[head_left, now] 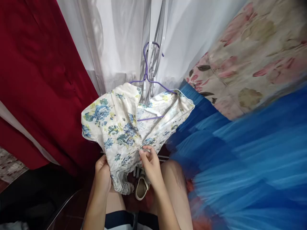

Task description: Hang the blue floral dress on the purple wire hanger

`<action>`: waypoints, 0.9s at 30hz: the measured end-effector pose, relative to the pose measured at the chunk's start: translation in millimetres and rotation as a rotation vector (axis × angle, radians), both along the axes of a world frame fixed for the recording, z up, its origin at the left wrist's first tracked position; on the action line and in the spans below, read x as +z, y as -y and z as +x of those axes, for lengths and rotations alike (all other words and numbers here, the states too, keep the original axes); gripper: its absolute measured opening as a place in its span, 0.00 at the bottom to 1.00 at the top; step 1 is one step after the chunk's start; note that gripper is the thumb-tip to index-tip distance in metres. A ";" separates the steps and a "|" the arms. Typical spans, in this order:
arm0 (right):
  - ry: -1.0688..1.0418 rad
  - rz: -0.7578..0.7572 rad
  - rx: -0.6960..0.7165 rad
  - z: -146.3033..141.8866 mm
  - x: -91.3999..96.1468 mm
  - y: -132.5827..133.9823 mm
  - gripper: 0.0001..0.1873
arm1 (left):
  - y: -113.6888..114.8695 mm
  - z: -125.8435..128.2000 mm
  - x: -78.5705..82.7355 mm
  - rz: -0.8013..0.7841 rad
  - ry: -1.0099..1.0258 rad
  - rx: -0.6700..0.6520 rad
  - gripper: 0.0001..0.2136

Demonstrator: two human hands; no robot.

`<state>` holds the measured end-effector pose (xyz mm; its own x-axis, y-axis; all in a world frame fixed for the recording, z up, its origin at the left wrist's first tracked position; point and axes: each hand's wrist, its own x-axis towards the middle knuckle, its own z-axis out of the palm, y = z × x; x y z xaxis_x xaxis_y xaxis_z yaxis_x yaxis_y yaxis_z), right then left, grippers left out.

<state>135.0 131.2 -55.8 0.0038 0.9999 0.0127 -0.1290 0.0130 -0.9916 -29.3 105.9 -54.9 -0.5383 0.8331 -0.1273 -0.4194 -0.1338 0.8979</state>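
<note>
A white shirt with a blue and yellow flower print [120, 124] hangs on a purple wire hanger [147, 72] in front of a sheer white curtain [124, 44]. My left hand [102, 174] grips the shirt's lower left edge with closed fingers. My right hand [149, 161] pinches the shirt's front at its middle, fingers pressed together on the cloth. Both hands sit just above my bare knees.
A dark red curtain [40, 80] hangs at the left. A blue cloth [240, 159] covers a bed at the right, with a floral pink sheet [251, 54] above it. A beige sandal [141, 188] lies on the floor between my legs. A dark object [31, 198] sits at lower left.
</note>
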 end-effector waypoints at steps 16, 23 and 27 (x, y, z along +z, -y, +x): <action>-0.170 -0.008 -0.058 -8.2 13.9 7.7 0.12 | 17.4 -11.8 -1.9 0.178 -0.481 0.444 0.28; -0.137 -0.048 0.033 -6.4 27.8 38.1 0.11 | 20.0 38.4 8.9 0.221 -0.841 -0.362 0.14; -0.109 -0.058 0.075 2.3 42.7 43.0 0.13 | 17.7 58.4 13.7 0.286 -0.848 -0.300 0.12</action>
<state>137.3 88.2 -13.0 -0.0726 0.9965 -0.0420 -0.2344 -0.0580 -0.9704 29.0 88.2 -41.2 -0.1160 0.8908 0.4393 0.3061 -0.3887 0.8690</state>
